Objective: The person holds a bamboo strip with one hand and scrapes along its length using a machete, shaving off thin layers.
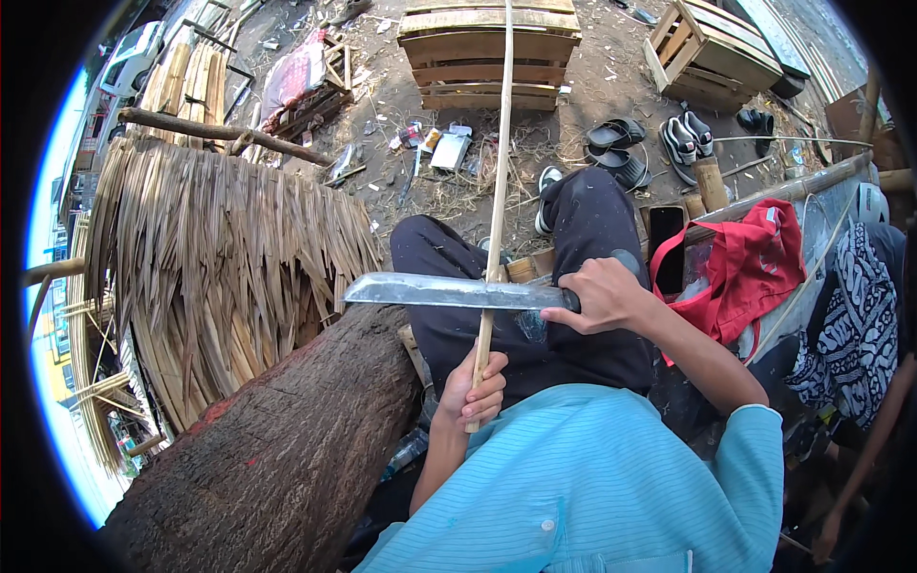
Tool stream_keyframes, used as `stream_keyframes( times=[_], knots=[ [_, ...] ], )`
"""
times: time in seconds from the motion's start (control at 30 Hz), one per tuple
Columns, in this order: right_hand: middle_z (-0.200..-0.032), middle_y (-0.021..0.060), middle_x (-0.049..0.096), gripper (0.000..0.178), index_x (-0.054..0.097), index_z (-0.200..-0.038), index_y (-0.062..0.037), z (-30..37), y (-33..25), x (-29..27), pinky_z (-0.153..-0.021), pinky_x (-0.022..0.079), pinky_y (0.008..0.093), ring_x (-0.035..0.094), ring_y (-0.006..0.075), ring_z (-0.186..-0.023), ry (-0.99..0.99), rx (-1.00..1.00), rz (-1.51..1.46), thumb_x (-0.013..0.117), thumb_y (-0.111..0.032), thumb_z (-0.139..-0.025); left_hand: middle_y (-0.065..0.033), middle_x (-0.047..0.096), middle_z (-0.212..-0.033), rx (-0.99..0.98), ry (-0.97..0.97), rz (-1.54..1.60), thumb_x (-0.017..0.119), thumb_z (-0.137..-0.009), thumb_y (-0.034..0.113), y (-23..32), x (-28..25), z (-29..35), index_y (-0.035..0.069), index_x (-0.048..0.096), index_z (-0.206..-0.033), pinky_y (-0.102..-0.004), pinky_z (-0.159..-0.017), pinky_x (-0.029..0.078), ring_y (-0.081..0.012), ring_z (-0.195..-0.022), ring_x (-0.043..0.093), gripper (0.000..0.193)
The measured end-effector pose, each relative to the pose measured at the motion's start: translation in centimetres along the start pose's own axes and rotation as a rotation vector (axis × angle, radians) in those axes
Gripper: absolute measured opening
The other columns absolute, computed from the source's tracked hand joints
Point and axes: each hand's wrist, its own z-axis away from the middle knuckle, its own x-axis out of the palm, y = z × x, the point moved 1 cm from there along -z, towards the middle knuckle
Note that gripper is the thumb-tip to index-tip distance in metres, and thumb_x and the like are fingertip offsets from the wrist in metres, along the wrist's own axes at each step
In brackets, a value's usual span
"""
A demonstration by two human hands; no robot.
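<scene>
Machete point(430, 290) crossed a pale stick point(501, 162) mid-frame, apparently shaving it; left fingers point(485, 389) gripped the stick, right fingers point(581, 279) the handle point(572, 301); another stroke likely required steadiness

Here's the machete blade point(411, 290), bare metal, scuffed w/ a dull shine; its handle point(572, 301), half hidden, prob. plastic. Now the stick point(502, 153), smooth wood. Over to the log point(277, 458): v. rough, matt wood. Thatch panel point(224, 239), dry leaf, matt & ragged. Crate point(489, 46), raw matt wood. Bag point(759, 253), matt cloth; phone point(666, 250), glossy face.
</scene>
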Motion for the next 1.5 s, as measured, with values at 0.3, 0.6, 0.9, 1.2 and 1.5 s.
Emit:
stream_keyframes(
  times=[0.3, 0.6, 0.9, 1.2, 1.5],
  knots=[
    [-0.055, 0.0185, 0.057, 0.067, 0.066, -0.069, -0.0011, -0.3, 0.2, -0.3, -0.052, 0.048, 0.0408, 0.06, 0.0342, -0.055, -0.045, 0.026, 0.014, 0.049, -0.065, -0.078, 0.0009, 0.033, -0.04, 0.032, 0.092, -0.113, 0.024, -0.098, 0.046, -0.3, -0.2, 0.4, 0.009, 0.036, -0.071, -0.0201, -0.02, 0.027, -0.0086, -0.026, 0.037, 0.047],
    [-0.054, 0.0171, 0.056, 0.065, 0.065, -0.067, -0.0021, -0.2, 0.3, -1.0, -0.052, 0.047, 0.0416, 0.058, 0.0347, -0.054, -0.161, -0.143, 0.086, 0.052, -0.065, -0.076, 0.0022, 0.031, -0.04, 0.048, 0.201, -0.251, 0.022, -0.098, 0.046, -0.8, 0.1, 0.8, 0.01, 0.036, -0.07, -0.0198, -0.021, 0.025, -0.0072, -0.025, 0.034, 0.048],
    [-0.056, 0.0177, 0.058, 0.063, 0.066, -0.071, -0.0016, -0.9, 0.0, -0.8, -0.054, 0.048, 0.0402, 0.06, 0.0347, -0.056, -0.15, -0.154, 0.072, 0.053, -0.063, -0.077, 0.0026, 0.03, -0.039, 0.08, 0.264, -0.305, 0.023, -0.098, 0.047, -0.4, 1.1, 1.4, 0.01, 0.036, -0.07, -0.0196, -0.02, 0.025, -0.0081, -0.025, 0.034, 0.049],
    [-0.052, 0.018, 0.056, 0.059, 0.065, -0.071, -0.0004, -0.6, -0.5, -1.1, -0.054, 0.047, 0.0429, 0.059, 0.0362, -0.055, -0.116, -0.045, -0.066, 0.057, -0.058, -0.077, 0.0025, 0.03, -0.041, 0.149, 0.304, -0.43, 0.026, -0.099, 0.045, -0.9, 1.8, 1.5, 0.009, 0.038, -0.073, -0.0189, -0.024, 0.026, -0.0065, -0.027, 0.032, 0.045],
    [-0.055, 0.019, 0.057, 0.061, 0.067, -0.075, 0.0007, -1.2, -1.1, -0.6, -0.056, 0.048, 0.0429, 0.059, 0.0361, -0.055, -0.021, 0.025, -0.047, 0.056, -0.059, -0.077, 0.0028, 0.031, -0.04, 0.123, 0.272, -0.348, 0.022, -0.099, 0.045, -0.3, 1.6, 1.7, 0.01, 0.036, -0.072, -0.0188, -0.019, 0.025, -0.0062, -0.025, 0.032, 0.046]
  ],
)
